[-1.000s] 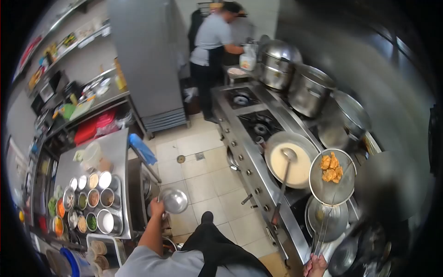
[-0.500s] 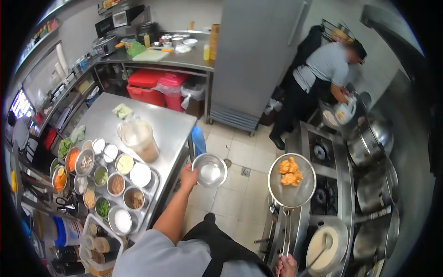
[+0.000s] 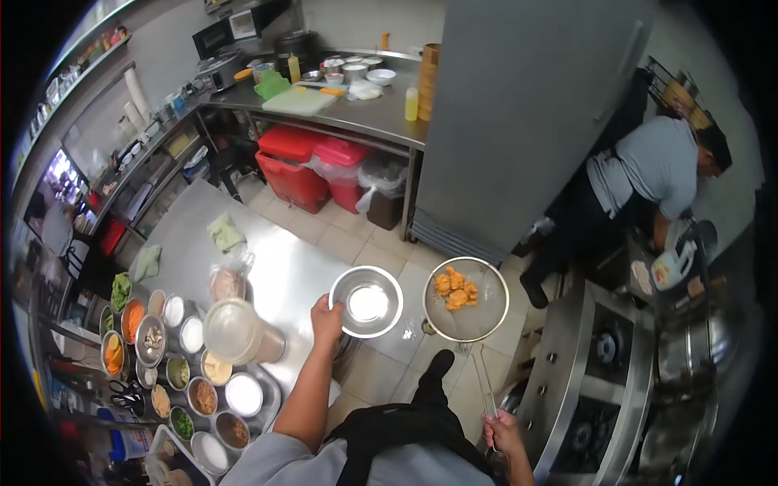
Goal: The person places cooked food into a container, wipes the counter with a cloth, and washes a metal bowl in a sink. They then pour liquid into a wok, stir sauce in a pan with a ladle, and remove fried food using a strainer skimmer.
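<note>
A shiny metal bowl with nothing visible inside hangs over the near edge of the steel table; my left hand grips its left rim. To its right, a round wire strainer holds several orange-brown fried pieces. My right hand is closed round the strainer's long wire handle, at the lower right. Bowl and strainer are side by side with a small gap between them, both held in the air.
Small metal tubs of ingredients and a lidded plastic container stand on the steel table. The stove is at right. A co-worker leans over beside the tall fridge. Red bins stand under the back counter.
The view has swung round, away from the stove and toward the steel table. Strainer and fried pieces have moved off the stove and come nearer the bowl. Both hands have kept their grip.
</note>
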The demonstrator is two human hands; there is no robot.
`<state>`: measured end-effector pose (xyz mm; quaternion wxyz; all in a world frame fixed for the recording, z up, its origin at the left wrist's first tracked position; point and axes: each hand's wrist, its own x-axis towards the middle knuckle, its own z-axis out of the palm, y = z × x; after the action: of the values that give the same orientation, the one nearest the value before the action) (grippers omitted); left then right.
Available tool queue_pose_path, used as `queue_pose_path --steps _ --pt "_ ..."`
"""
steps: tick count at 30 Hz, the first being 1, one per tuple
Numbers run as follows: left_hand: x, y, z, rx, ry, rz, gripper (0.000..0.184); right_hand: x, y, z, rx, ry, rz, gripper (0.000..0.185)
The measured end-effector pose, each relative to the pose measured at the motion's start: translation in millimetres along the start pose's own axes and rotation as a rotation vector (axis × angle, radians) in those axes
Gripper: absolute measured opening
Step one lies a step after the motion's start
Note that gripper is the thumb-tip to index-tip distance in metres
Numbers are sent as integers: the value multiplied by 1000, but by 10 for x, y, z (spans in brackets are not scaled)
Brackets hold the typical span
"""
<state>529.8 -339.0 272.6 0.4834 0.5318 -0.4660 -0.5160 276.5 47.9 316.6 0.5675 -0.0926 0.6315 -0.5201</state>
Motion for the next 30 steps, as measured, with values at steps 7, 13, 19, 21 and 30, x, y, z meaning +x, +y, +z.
queue_pose_path --steps 7,13,19,21,30 --pt "911 132 313 -11 304 -79 27 2006 -1284 -177 -320 -202 -10 21" --pt "1209 304 468 -191 500 -49 26 3526 -2787 569 -537 -495 -44 25" --pt "1162 449 352 -204 738 -116 28 4732 -3592 1758 -377 -670 25 16" --pt "1291 492 295 -261 794 -96 28 5050 -3832 2229 -329 -707 23 16" --pt "2695 556 -40 -448 944 -22 27 6590 -4995 4417 -382 -655 -167 9"
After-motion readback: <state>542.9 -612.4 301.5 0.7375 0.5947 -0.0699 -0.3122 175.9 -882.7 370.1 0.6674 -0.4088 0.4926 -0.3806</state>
